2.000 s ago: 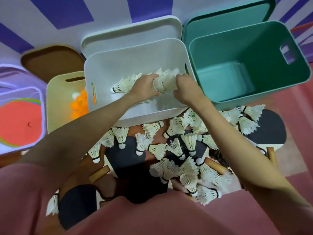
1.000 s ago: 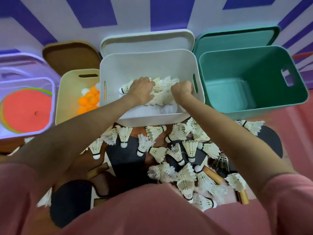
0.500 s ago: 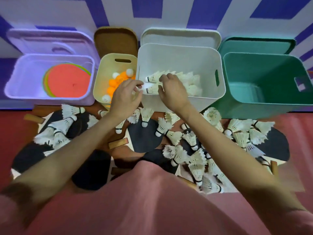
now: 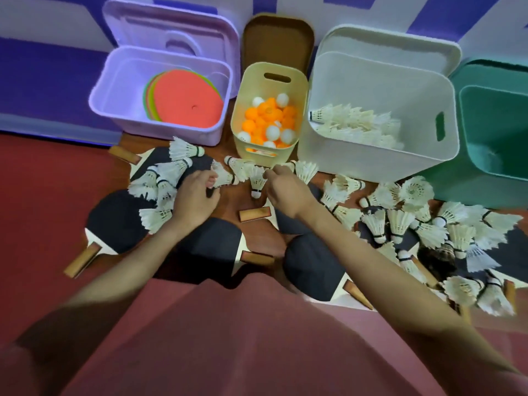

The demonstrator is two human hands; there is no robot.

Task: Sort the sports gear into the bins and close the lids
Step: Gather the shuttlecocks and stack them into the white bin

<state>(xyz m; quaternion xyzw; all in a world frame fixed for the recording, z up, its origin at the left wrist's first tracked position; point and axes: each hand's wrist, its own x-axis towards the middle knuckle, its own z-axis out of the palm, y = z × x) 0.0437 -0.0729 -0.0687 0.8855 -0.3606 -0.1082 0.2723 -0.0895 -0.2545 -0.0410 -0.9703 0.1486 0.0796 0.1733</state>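
Head view gives me a dark red floor [image 4: 43,201] running up to a wall [image 4: 37,21] striped purple and white, with four open bins lined along it — their lids stand propped behind them. I see a lilac bin [image 4: 160,132] holding flat coloured discs [image 4: 185,100], a small cream bin [image 4: 300,81] of orange and white balls [image 4: 265,118], a white bin [image 4: 371,161] with shuttlecocks [image 4: 357,124] inside, and a teal bin [image 4: 468,178] at the right edge. More loose shuttlecocks [image 4: 400,221] and black paddles [image 4: 205,244] with wooden handles lie scattered on the floor in front. My left hand [image 4: 194,198] curls over feathers near a shuttlecock [image 4: 223,175], though I cannot tell whether it grips it; my right hand [image 4: 285,190] pinches the skirt of another shuttlecock [image 4: 257,181] — cork end down. I can read no writing or brand anywhere.
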